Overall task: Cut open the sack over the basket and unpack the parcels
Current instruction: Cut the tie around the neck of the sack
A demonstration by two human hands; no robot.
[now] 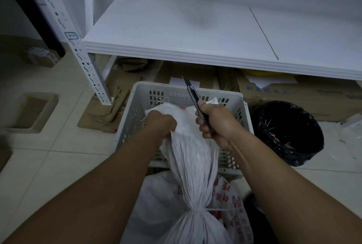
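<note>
The left hand [160, 123] clutches the sack [193, 157] over the basket [137, 95]; the right hand [214, 124] grips a knife [193, 98], beside a bin [290, 132] and a shelf [176, 28].

1. Dim overall, cool blue-grey cast; corners darker, esp. upper left.
2. Brightest area: white shelf [176, 28], upper centre; soft shadow smudge on it, no hard glare.
3. Wide-angle bend w/ straight lines curving toward edges.
4. Centre fairly sharp; bottom edge & far left soft, slightly smeared.
</note>
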